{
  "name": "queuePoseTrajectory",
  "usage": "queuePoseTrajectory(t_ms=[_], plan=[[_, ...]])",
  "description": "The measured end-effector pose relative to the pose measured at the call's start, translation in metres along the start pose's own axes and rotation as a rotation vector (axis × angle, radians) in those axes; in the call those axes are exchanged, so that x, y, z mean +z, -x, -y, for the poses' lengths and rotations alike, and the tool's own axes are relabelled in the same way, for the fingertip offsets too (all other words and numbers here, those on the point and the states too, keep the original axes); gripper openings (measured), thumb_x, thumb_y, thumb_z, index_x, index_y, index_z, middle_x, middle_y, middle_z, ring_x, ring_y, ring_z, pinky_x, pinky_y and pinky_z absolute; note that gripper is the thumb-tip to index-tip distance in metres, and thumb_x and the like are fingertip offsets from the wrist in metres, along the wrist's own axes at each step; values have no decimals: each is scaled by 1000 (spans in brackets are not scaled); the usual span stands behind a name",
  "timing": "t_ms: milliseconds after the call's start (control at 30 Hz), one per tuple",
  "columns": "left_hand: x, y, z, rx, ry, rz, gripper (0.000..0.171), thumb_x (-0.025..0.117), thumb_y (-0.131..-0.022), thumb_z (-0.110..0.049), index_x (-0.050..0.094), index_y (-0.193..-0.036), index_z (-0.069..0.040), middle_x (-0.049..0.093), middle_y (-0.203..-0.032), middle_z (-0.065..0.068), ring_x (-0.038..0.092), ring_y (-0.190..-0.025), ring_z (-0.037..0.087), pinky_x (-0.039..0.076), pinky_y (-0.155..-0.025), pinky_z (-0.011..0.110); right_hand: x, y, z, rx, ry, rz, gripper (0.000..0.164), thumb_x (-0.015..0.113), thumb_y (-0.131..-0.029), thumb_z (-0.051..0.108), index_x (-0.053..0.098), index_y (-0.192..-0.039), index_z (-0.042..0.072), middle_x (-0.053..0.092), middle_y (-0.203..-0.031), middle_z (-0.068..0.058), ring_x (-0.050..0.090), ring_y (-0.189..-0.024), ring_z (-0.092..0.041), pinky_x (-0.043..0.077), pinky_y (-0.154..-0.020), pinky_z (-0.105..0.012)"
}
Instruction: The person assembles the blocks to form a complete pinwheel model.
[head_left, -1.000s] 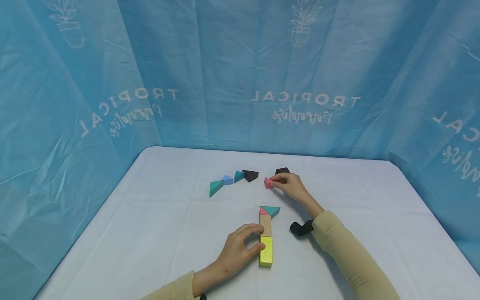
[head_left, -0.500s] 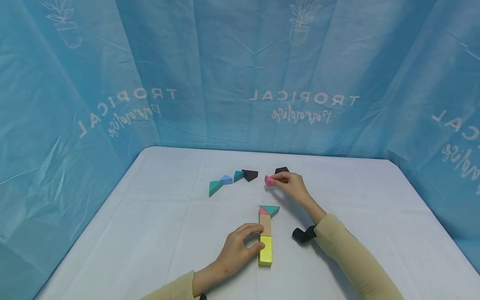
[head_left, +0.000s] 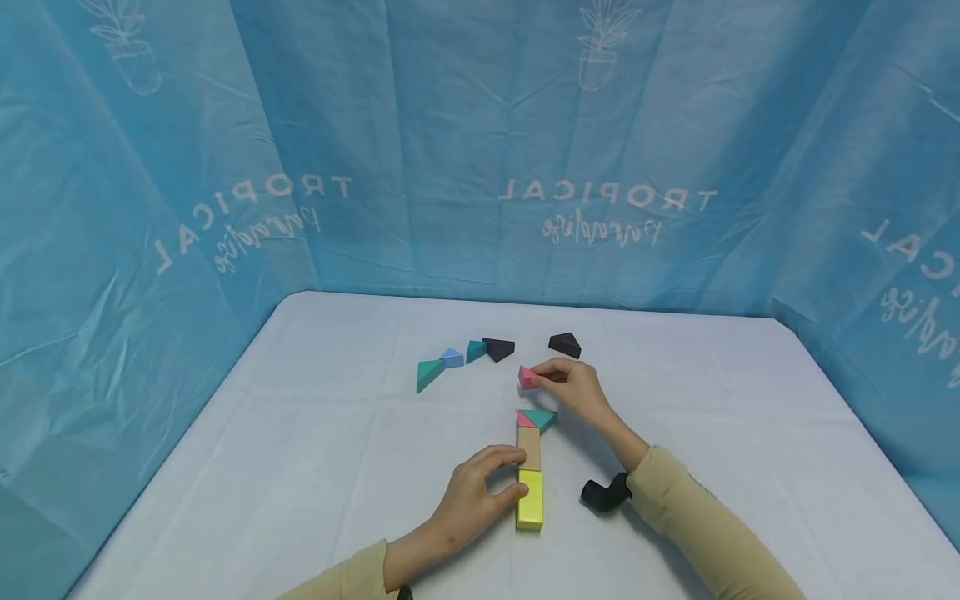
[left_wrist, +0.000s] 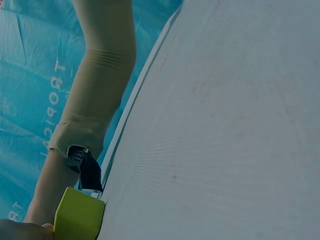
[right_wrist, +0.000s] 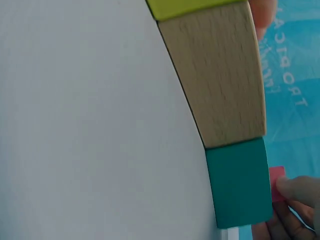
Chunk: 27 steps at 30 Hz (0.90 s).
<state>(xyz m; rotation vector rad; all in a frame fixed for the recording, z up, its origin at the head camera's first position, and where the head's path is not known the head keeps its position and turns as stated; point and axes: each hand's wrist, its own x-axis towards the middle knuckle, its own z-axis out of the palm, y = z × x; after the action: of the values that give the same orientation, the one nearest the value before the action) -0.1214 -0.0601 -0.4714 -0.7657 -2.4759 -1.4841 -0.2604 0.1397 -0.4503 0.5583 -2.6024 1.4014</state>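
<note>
A white table [head_left: 300, 467] carries everything, with bare cloth around the work, probably so pieces can be turned freely. The left hand [head_left: 480, 492] curves loosely, gripping nothing, probably steadying what it touches. The right hand [head_left: 573, 387], farther off, pinches between thumb and finger, a hold that suits something small. The yellow block [head_left: 531, 510] lies nearest, the left thumb on its left edge. The wooden block [head_left: 531, 446] meets its far end, a left fingertip beside it (one hand thus spans both, perhaps guarding the seam). Beyond, the teal triangle [head_left: 543, 418] sits right, slanted face against the pink triangle [head_left: 522, 422]. The pink block [head_left: 526, 378], held by the right hand, is just beyond that end, its faces left showing.
</note>
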Motion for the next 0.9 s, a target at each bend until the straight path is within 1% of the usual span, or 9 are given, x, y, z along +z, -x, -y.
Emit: queuePoseTrajectory(t_ms=[167,333,433,567,733,900], plan=[[0,0,1,1,8,4,37,75,-82,-17,64,-116,-7,62,-116,-4,55,-112,11,44,-97,33,6,3,-1,11,2,20,14,72,-85,14,73,-96,7,70,-91,-2,64,-79,-13,54,-71,-27],[0,-1,0,-6,5,12,37,74,-83,-18,64,-117,-8,61,-116,-3,55,-112,11,44,-97,33,9,6,-3,33,25,61,12,72,-84,13,73,-95,8,70,-90,0,64,-79,-12,54,-72,-27],[0,-1,0,-10,1,13,37,74,-83,-18,64,-117,-8,61,-116,-4,55,-112,11,45,-97,34,10,7,-3,29,29,83,11,72,-84,13,73,-94,8,70,-89,0,64,-79,-11,54,-72,-27],[0,-1,0,-14,4,6,37,75,-82,-16,64,-116,-8,62,-115,-3,55,-112,11,45,-96,33,9,7,-4,40,22,111,14,73,-84,17,73,-95,9,70,-89,2,64,-80,-11,54,-72,-26],[1,-1,0,0,14,-6,37,76,-80,-13,64,-115,-8,63,-114,-2,55,-112,11,45,-96,32,9,4,-3,73,1,116,19,70,-87,25,73,-99,11,70,-89,4,64,-82,-10,53,-73,-29],[1,0,0,4,16,-7,37,76,-80,-13,64,-115,-8,63,-114,-1,55,-111,11,45,-96,32,11,1,0,83,10,143,19,69,-88,23,74,-99,10,70,-90,2,63,-82,-11,53,-74,-30]])
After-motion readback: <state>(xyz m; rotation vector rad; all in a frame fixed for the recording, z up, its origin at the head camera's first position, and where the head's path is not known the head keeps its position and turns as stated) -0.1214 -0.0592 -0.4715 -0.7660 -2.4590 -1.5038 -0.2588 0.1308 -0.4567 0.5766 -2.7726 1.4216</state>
